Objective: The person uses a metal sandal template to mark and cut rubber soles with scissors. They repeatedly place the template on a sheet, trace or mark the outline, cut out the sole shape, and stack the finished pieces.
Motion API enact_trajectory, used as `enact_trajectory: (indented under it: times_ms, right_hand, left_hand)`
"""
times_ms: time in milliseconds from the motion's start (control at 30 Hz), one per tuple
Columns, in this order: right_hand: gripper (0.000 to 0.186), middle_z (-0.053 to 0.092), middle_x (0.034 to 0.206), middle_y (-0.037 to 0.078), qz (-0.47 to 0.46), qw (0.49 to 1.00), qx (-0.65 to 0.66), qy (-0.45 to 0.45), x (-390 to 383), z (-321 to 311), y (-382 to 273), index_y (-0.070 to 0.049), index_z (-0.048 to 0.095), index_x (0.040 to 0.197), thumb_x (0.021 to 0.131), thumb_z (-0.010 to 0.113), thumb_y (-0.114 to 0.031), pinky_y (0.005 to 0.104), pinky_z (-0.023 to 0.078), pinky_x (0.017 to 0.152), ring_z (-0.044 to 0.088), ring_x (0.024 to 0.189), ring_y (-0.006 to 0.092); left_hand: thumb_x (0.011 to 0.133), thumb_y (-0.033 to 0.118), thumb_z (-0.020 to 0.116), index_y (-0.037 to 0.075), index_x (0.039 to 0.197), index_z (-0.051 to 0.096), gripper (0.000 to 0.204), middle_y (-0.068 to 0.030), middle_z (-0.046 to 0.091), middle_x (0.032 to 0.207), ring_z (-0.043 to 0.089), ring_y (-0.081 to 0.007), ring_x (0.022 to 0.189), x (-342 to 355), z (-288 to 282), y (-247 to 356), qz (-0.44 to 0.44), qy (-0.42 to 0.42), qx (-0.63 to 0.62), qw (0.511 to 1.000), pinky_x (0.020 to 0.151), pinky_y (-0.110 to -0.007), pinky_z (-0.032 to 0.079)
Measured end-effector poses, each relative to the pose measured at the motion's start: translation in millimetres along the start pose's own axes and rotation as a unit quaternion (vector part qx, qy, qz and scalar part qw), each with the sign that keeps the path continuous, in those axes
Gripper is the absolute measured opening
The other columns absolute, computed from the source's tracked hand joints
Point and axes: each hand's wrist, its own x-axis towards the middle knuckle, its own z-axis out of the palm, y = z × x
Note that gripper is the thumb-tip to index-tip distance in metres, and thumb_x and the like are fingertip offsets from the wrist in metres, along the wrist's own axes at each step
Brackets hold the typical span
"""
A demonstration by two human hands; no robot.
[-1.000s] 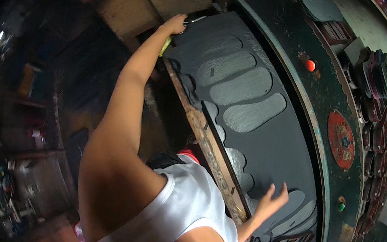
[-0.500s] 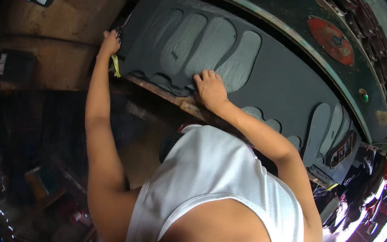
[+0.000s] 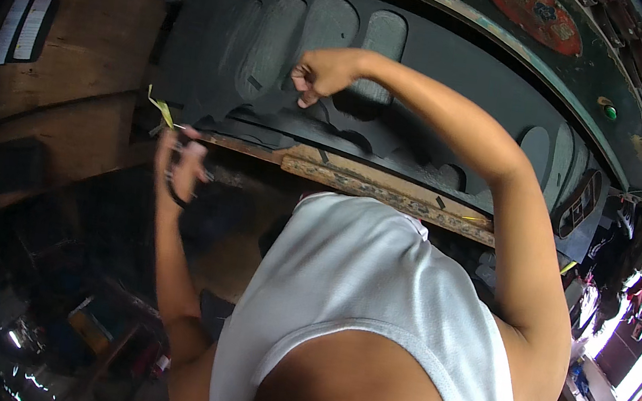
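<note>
A large dark grey foam-like sheet (image 3: 448, 80) lies on the bench, with several sole-shaped hollows cut in it. Over its near left part hangs my right hand (image 3: 327, 71), fingers curled in; whatever they might pinch is hidden. My left hand (image 3: 186, 158), blurred, is off the bench's left end, closed around a dark looped tool (image 3: 179, 197), possibly scissors. Close above that hand, a yellow-green strip (image 3: 161, 107) is at the bench corner; I cannot tell whether the hand touches it. The sheet's near edge is scalloped from cut-outs.
A wooden bench edge (image 3: 386, 194) runs along the near side. Behind the sheet stands a green machine frame (image 3: 585, 141) with a red oval plate (image 3: 532, 16). Loose soles (image 3: 534, 159) lie at the right end. A brown board surface (image 3: 100, 37) is at the left.
My left hand has come nearer, away from the sheet's left end. My right hand has moved up and left over the sheet, its fingers now curled. The head view has shifted slightly.
</note>
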Motion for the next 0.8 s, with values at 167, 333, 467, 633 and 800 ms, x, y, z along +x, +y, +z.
enact_trajectory:
  times_ms: [167, 333, 467, 633, 800]
  right_hand:
    - [0.03, 0.06, 0.066, 0.004, 0.002, 0.998, -0.031, -0.056, 15.2, -10.9, -10.5, -0.006, 0.059, 0.078, 0.085, 0.082, -0.024, 0.0333, 0.05, 0.056, 0.06, 0.06, 0.0158]
    - [0.031, 0.063, 0.064, 0.005, 0.005, 0.995, -0.062, -0.078, 18.3, -11.0, -17.5, -0.005, 0.059, 0.076, 0.084, 0.082, -0.024, 0.0344, 0.051, 0.056, 0.062, 0.058, 0.0166]
    - [0.031, 0.066, 0.067, 0.008, -0.008, 0.994, -0.082, -0.067, 18.1, -6.2, -17.1, -0.005, 0.06, 0.074, 0.081, 0.082, -0.025, 0.0377, 0.052, 0.058, 0.065, 0.06, 0.0197]
    - [0.03, 0.069, 0.071, 0.013, -0.051, 0.988, -0.148, 0.015, 18.4, 6.9, -15.4, -0.003, 0.063, 0.076, 0.077, 0.081, -0.026, 0.0451, 0.052, 0.068, 0.069, 0.073, 0.033]
    - [0.027, 0.071, 0.078, 0.018, -0.12, 0.971, -0.092, 0.184, -1.9, 14.6, -29.2, -0.002, 0.066, 0.08, 0.077, 0.08, -0.025, 0.0484, 0.053, 0.075, 0.07, 0.082, 0.0403]
  left_hand:
    - [0.103, 0.023, 0.064, 0.008, 0.135, 0.051, 0.038, -0.0142, 0.065, 0.078, 0.063, -0.0282, 0.061, -66.6, 105.7, 17.9, -0.185, -0.342, 0.212, 0.897, 0.062, -0.043, 0.049]
    - [0.103, 0.013, 0.059, 0.005, 0.148, 0.039, 0.05, -0.0235, 0.069, 0.116, 0.071, -0.0357, 0.093, -69.1, 170.4, 4.9, -0.015, -0.325, 0.189, 0.926, 0.082, -0.044, 0.056]
    - [0.101, 0.012, 0.055, -0.001, 0.133, 0.044, 0.037, -0.0272, 0.068, 0.099, 0.068, -0.0471, 0.093, -42.9, 203.9, -0.9, -0.049, -0.285, 0.13, 0.948, 0.084, -0.052, 0.052]
    - [0.104, 0.014, 0.054, 0.0, 0.141, 0.046, 0.04, -0.0126, 0.067, 0.077, 0.067, -0.0246, 0.063, -20.5, 211.6, 17.8, -0.152, -0.321, 0.046, 0.934, 0.06, -0.038, 0.054]
    - [0.106, 0.02, 0.055, 0.001, 0.14, 0.054, 0.038, -0.0051, 0.064, 0.069, 0.06, -0.0123, 0.053, -39.7, 198.9, 36.8, -0.218, -0.31, 0.069, 0.923, 0.051, -0.03, 0.049]
